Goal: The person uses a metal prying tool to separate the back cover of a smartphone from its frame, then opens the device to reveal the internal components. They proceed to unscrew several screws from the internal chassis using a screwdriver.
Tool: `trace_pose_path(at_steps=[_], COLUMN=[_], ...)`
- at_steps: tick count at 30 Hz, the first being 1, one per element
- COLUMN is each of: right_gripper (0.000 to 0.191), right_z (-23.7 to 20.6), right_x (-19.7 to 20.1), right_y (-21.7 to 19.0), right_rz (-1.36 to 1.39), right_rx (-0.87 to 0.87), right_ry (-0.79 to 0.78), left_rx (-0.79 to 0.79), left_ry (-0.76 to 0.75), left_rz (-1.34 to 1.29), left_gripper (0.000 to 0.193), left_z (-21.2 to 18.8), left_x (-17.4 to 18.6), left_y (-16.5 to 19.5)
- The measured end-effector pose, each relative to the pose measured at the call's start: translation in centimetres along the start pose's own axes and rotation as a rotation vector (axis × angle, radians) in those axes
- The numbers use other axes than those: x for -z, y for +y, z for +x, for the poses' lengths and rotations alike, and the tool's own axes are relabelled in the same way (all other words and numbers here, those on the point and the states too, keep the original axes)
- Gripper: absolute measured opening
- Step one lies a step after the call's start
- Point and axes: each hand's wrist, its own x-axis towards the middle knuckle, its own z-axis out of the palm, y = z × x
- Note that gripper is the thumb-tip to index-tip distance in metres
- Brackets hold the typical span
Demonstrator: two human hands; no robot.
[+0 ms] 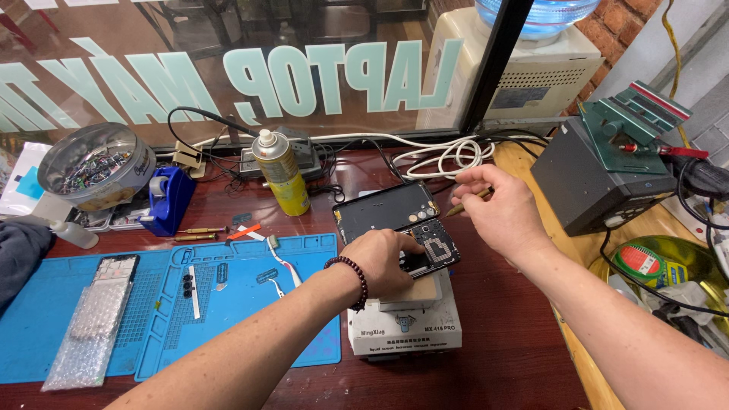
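Two forearms of mine reach in from the near edge, both angled toward the middle of the dark red table (pixel 516 334). Left of them lies the big blue work mat (pixel 250 296), and to the far right sits a grey box-shaped station (pixel 585 182). Under my hands stands a white heating pad unit (pixel 402 330), and on top of it rests the opened phone (pixel 399 224), dark, its back off and its inner parts showing, tilted with one end toward the window.

My left hand (pixel 380 262), bead bracelet (pixel 355 277) at the wrist, lies palm down on the near end of the phone, fingers bent and pressed onto it, pinning it to the pad. My right hand (pixel 501 209) hovers just right of the phone, wrist raised, thumb and fingers pinched together on a thin brass-coloured tool (pixel 467 203) whose tip points left toward the phone's far edge.

Farther left stand a yellow spray can (pixel 282 175) and a blue tape dispenser (pixel 168 199).
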Motion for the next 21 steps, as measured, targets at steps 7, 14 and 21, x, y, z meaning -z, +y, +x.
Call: trace_pose_path(at_steps=[7,14,21], right_gripper=[0.023,0.026,0.022], right_z=[0.1,0.2,0.2], right_x=[-0.1,0.0,-0.6], right_y=[0.3,0.2,-0.7], right_rz=[0.000,-0.104,-0.204], right_rx=[0.038,0.087,0.192], right_ry=[0.013,0.005,-0.036], left_rx=[-0.010,-0.008,-0.009], left_ry=[0.014,0.013,0.010], left_rz=[0.004,0.002,0.003], left_gripper=[0.052,0.053,0.053], left_z=[0.1,0.0,0.1], left_x=[-0.1,0.0,-0.1], left_y=[-0.1,0.0,-0.2])
